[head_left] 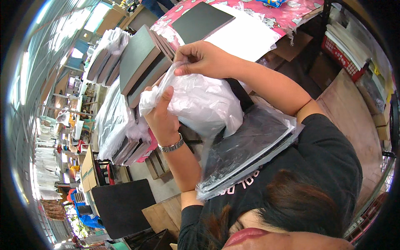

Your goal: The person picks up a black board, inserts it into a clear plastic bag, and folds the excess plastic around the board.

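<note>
A clear plastic bag (208, 98) stretches from my two hands back toward my chest, its upper part crumpled and whitish. Inside its lower part are flat dark panels (250, 146) with pale edges, resting against my black shirt. My left hand (161, 114), with a metal-band watch at the wrist, is closed around the gathered edge of the plastic. Slightly farther right, my right hand (203, 60) pinches another part of the same edge between thumb and fingers. How many panels the bag holds cannot be made out.
A stack of thick dark-grey boards (139, 60) stands beyond my left hand, beside plastic-wrapped stacks (114, 121). On the pink patterned table cover (287, 12) lie a dark panel (203, 21) and white sheets (246, 37). A red basket (341, 58) sits at right; a black chair seat (121, 204) is lower left.
</note>
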`<state>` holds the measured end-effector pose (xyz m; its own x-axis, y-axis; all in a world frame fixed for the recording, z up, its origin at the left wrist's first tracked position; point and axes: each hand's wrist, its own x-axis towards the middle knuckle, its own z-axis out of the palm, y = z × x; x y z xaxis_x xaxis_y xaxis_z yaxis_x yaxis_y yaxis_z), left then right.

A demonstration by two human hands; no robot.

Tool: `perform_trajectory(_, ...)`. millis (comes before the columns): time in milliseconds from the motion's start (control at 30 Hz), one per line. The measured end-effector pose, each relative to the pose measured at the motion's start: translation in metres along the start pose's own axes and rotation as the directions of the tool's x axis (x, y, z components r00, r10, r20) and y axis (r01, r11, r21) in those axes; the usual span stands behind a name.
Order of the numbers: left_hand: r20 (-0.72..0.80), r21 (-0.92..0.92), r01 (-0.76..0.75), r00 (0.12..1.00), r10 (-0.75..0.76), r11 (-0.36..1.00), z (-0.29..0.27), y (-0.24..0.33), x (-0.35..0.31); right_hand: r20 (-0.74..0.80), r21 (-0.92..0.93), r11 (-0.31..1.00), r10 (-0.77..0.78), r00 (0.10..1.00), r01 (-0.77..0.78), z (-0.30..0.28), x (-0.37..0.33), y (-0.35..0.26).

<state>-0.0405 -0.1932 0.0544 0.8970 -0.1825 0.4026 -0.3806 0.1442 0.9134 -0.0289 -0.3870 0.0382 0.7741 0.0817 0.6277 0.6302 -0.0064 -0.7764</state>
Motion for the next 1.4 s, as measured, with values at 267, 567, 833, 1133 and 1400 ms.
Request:
perform_trajectory(267,-0.208,-0.012,-0.151,0.967,0.145,0.989,0.010,-0.022,-0.001,-0.100,-0.302,0.947,-0.141,0.985,0.105,0.000,0.003,-0.001)
perform_trajectory(567,-0.087,-0.106,0.021,0.996,-0.030,0.994,0.000,-0.004,-0.012,-0.043,-0.017,0.996,0.088,0.995,-0.089,0.020,0.011,-0.003)
perform_trajectory(833,-0.076,-0.143,0.152,0.983,-0.164,0.978,-0.084,-0.016,-0.053,0.660,0.089,0.992,0.009,0.751,-0.090,0.037,-0.046,0.002)
perform_trajectory(1133,0.021,-0.343,0.103,0.995,-0.102,0.934,-0.218,-0.087,-0.156,0.796,0.181,0.928,0.056,0.603,-0.325,-0.005,-0.067,-0.023)
perform_trajectory(1400,0.161,-0.310,0.183,0.977,-0.138,0.933,-0.229,-0.106,-0.175,0.441,0.662,0.662,0.034,0.897,-0.351,-0.034,-0.073,-0.006)
